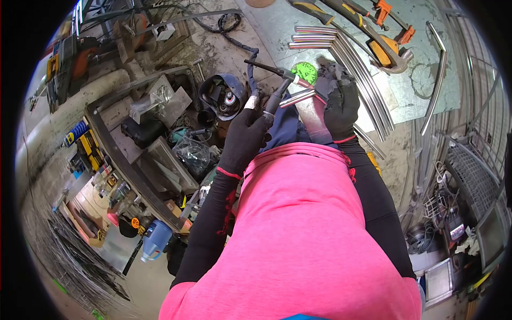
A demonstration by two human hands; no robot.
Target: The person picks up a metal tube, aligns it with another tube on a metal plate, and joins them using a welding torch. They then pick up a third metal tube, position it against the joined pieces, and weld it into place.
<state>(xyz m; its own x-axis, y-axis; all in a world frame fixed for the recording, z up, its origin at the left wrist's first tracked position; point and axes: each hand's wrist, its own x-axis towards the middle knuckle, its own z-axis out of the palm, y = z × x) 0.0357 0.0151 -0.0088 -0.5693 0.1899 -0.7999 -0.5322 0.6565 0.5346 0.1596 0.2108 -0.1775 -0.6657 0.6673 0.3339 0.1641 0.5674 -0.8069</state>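
Note:
My left hand [246,133], in a black glove with a red cuff, is closed around the handle of a TIG welding torch [276,97]. The torch's pale pink cup points right, just above the end of a short shiny tube piece [298,98]. My right hand [341,109], gloved in black with worn grey fingertips, is curled over the bent metal tube there. The tube's longer leg [368,144] comes out below that hand; the grip itself is partly hidden. A round green disc [304,72] lies just beyond the torch cup.
Several bent shiny tubes [365,80] lie on the metal tabletop [426,58] at right, near a hammer [397,63] and orange clamps [383,13]. One angled tube [436,80] lies apart. At left are a blue-rimmed bucket [221,80], a cluttered metal-framed bench [136,184] and the torch cable [252,69].

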